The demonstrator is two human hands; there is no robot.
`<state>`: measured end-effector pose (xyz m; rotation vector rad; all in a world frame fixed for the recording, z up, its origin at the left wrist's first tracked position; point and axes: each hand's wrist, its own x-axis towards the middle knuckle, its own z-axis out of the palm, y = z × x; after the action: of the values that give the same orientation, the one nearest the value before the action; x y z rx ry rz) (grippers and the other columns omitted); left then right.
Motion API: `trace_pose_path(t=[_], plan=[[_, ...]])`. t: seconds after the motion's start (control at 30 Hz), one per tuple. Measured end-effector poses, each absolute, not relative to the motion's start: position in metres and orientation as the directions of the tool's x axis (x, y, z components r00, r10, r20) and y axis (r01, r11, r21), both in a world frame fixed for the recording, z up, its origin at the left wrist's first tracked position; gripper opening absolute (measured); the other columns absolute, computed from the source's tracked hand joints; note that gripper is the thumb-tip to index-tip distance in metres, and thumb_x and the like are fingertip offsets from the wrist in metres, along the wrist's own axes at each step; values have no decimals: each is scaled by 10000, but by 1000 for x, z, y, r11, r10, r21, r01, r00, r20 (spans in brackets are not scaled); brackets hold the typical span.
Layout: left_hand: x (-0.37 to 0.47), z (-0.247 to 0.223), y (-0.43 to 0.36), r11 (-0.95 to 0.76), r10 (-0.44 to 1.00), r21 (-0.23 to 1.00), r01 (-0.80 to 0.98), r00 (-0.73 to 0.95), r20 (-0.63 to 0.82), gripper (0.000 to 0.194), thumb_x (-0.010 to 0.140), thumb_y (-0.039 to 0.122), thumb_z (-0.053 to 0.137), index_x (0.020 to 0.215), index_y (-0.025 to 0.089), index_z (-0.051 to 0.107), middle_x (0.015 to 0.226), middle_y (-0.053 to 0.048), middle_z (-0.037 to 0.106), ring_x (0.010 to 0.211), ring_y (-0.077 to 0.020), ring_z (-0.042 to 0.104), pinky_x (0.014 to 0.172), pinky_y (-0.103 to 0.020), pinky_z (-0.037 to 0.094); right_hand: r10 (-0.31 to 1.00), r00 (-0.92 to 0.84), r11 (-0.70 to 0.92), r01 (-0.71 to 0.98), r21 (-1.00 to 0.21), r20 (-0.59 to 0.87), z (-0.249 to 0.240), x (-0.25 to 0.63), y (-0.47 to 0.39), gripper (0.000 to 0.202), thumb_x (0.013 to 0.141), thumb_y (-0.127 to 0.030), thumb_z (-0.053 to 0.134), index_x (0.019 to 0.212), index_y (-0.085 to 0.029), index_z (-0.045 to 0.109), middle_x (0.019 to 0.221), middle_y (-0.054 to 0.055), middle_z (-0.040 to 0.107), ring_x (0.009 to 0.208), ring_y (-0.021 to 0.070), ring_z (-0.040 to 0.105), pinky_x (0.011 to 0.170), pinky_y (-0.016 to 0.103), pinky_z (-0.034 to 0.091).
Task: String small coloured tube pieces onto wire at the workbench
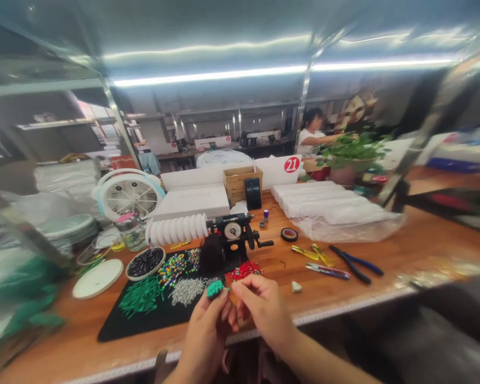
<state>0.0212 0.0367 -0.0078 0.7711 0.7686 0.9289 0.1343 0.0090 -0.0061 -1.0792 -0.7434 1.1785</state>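
Note:
My left hand (213, 314) is closed around a small teal-green bundle (214, 289), whose top shows above the thumb; its exact kind is unclear. Right beside it, the thumb and fingers of my right hand (260, 305) are pinched together near the bundle, and what they hold is too small to make out. Under and beyond the hands lies a black mat (116, 326) bearing a pile of green strips (142, 295), a heap of small silver pieces (190, 291) and multicoloured beads (172, 269). Small red pieces (245, 270) lie just past my fingers.
A hand-cranked winding machine (232, 234) with a white ribbed roller (178, 229) stands behind the mat. To the right lie black tape (289, 234), thread snips (328, 271), pliers (356, 264) and wrapped white rolls (324, 200). A fan (130, 196) stands left; a person (314, 133) sits beyond.

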Motion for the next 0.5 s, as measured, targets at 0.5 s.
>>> trace_pose_path(t=[0.5], plan=[[24,0,39,449,878,753,-480,392,-274,362,583,257,809,571,162,460,511,37,461,491,-97,439,462,-226,379,970,238,29,-349,-937,-59,0,130,6,169,691,-222,560,565,-130,496,461,-11,584,431,60,546,460,134,439]])
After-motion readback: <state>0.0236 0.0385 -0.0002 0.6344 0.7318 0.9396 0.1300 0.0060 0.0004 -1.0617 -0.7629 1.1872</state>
